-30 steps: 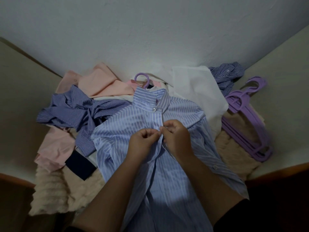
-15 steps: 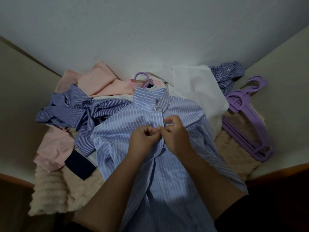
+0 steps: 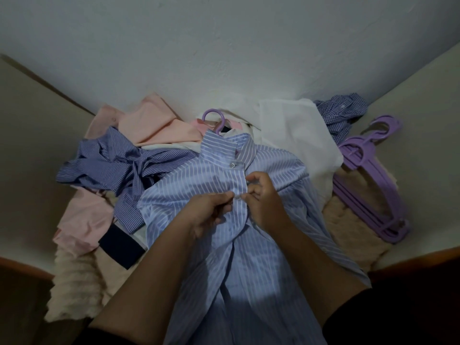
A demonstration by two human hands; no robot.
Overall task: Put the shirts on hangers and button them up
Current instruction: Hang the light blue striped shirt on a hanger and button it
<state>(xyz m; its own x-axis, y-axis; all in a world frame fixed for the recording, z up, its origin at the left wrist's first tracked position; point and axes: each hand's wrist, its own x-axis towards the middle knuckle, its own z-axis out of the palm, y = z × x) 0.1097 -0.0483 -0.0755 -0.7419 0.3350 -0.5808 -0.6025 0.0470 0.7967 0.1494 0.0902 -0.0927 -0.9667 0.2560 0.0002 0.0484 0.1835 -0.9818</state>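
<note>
A light blue striped shirt (image 3: 189,185) lies front-up in the middle, on a purple hanger whose hook (image 3: 213,118) sticks out above the collar. The collar button (image 3: 232,165) is fastened. My left hand (image 3: 207,211) pinches the left edge of the placket just below it. My right hand (image 3: 263,195) pinches the right edge at the same spot, fingertips almost meeting the left hand's. Below my hands the shirt front hangs open.
Loose shirts are piled behind: dark blue striped (image 3: 112,163) and pink (image 3: 154,125) at left, white (image 3: 293,135) and blue checked (image 3: 341,115) at right. Spare purple hangers (image 3: 368,185) lie at right on a cream fluffy blanket (image 3: 74,282). A white wall rises behind.
Both hands stay at the second button spot; their fingertips have shifted slightly, drawing the two placket edges together. The shirt has not moved.
</note>
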